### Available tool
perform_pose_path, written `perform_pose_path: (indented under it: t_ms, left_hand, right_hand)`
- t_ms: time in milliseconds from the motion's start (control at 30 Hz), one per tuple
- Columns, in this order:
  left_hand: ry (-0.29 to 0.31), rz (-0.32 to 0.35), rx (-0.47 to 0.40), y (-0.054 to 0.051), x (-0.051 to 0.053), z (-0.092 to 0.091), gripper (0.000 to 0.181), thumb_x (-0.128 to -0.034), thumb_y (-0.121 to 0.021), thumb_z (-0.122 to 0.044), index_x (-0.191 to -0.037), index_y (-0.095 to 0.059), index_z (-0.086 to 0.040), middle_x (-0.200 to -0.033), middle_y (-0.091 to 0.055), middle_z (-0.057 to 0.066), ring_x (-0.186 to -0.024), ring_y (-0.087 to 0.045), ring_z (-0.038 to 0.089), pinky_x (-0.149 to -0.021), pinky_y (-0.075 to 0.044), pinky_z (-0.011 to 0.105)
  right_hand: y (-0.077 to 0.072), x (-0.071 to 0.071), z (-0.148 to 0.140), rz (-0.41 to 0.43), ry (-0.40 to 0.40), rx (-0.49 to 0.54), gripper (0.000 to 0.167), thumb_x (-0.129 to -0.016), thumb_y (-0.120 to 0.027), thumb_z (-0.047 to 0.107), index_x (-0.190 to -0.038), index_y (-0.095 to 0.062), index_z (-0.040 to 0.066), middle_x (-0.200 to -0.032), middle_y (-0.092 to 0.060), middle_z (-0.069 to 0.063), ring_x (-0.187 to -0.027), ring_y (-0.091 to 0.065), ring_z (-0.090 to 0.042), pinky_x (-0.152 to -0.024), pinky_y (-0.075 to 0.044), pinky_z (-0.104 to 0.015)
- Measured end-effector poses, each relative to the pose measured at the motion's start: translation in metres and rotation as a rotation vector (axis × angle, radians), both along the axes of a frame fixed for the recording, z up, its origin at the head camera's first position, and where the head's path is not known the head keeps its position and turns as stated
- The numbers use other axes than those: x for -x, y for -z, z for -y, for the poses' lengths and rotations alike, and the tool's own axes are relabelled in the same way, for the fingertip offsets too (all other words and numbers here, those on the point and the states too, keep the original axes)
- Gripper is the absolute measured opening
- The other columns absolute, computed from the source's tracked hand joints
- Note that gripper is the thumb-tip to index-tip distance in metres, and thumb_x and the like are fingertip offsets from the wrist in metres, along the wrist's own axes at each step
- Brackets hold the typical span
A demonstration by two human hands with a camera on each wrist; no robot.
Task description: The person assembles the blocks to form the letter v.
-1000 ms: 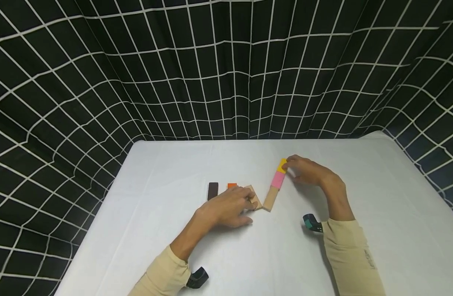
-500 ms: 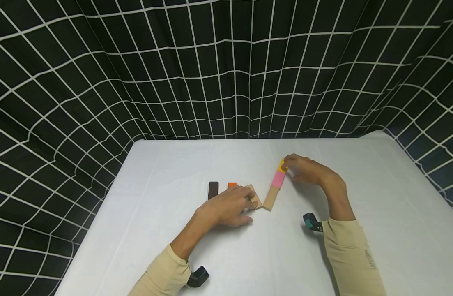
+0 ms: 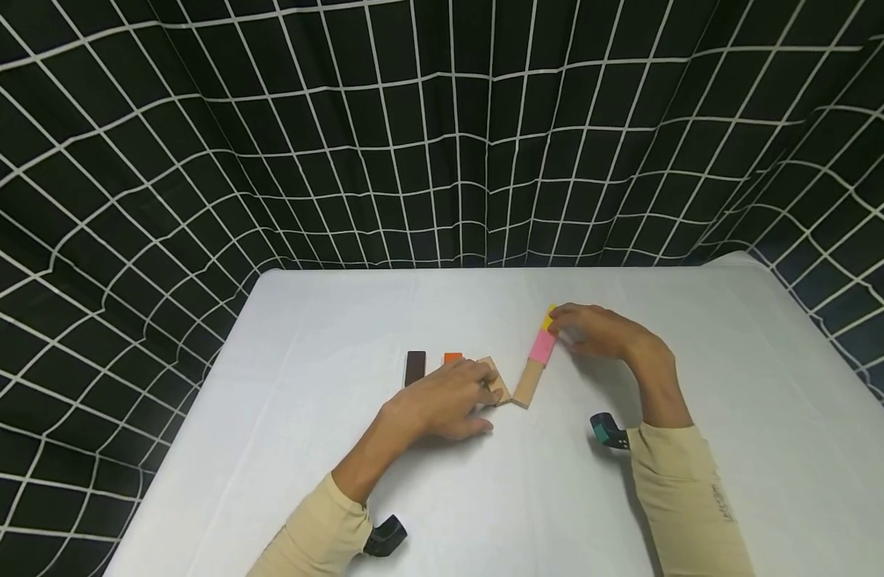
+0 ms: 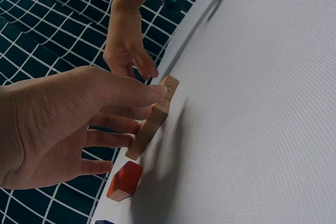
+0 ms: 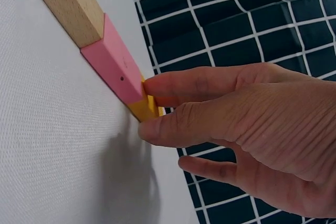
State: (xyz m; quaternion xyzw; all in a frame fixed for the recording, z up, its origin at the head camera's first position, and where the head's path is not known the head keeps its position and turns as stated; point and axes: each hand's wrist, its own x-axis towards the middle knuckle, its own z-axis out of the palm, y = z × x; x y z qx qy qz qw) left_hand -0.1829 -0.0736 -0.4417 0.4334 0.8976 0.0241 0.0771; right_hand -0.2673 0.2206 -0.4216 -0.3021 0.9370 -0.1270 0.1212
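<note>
In the head view my right hand (image 3: 596,331) pinches a yellow block (image 3: 549,317) at the far end of a slanted row. A pink block (image 3: 542,346) and a plain wooden block (image 3: 528,385) continue the row towards me. The right wrist view shows thumb and index finger on the yellow block (image 5: 139,109), against the pink one (image 5: 112,66). My left hand (image 3: 437,403) has relaxed fingers touching another wooden block (image 3: 502,389), its thumb apart. This block meets the row's near end at an angle. An orange block (image 4: 126,179) lies near the left little finger.
A dark block (image 3: 415,367) lies left of the orange block (image 3: 452,357) on the white table (image 3: 326,336). Dark curtains with a white grid (image 3: 442,160) stand behind the table and at both sides. Each wrist carries a small dark device.
My right fingers have shifted slightly left over the yellow block and cover more of it. The left hand and the other blocks hold their places.
</note>
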Motion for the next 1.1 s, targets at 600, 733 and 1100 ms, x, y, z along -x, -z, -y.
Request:
perform_pose_path:
  t_ms: [600, 733, 1100]
  left_hand:
    - [-0.009, 0.004, 0.006, -0.002, -0.007, 0.0, 0.041, -0.0998, -0.067, -0.044, -0.133, -0.073, -0.021, -0.146, -0.058, 0.003, -0.131, -0.058, 0.019, -0.119, -0.044, 0.035]
    - [0.004, -0.003, 0.018, -0.003, -0.005, -0.002, 0.042, -0.1003, -0.066, -0.045, -0.136, -0.071, -0.022, -0.146, -0.058, 0.002, -0.131, -0.057, 0.019, -0.119, -0.044, 0.035]
    - [-0.032, 0.043, 0.071, -0.006, 0.002, -0.003, 0.042, -0.1021, -0.063, -0.046, -0.138, -0.069, -0.026, -0.15, -0.057, 0.0, -0.142, -0.051, 0.016, -0.126, -0.035, 0.049]
  right_hand:
    - [-0.011, -0.01, 0.011, 0.006, -0.027, 0.017, 0.032, -0.088, -0.067, -0.015, -0.113, -0.078, 0.003, -0.125, -0.073, -0.017, -0.123, -0.066, -0.04, -0.106, -0.055, -0.056]
    - [-0.014, -0.011, 0.011, 0.057, 0.033, -0.016, 0.031, -0.089, -0.066, -0.012, -0.109, -0.079, 0.007, -0.123, -0.072, -0.016, -0.121, -0.065, -0.039, -0.105, -0.056, -0.056]
    - [-0.013, -0.007, 0.014, 0.079, 0.067, -0.037, 0.033, -0.094, -0.06, -0.006, -0.121, -0.075, 0.005, -0.132, -0.068, -0.018, -0.133, -0.059, -0.044, -0.112, -0.049, -0.061]
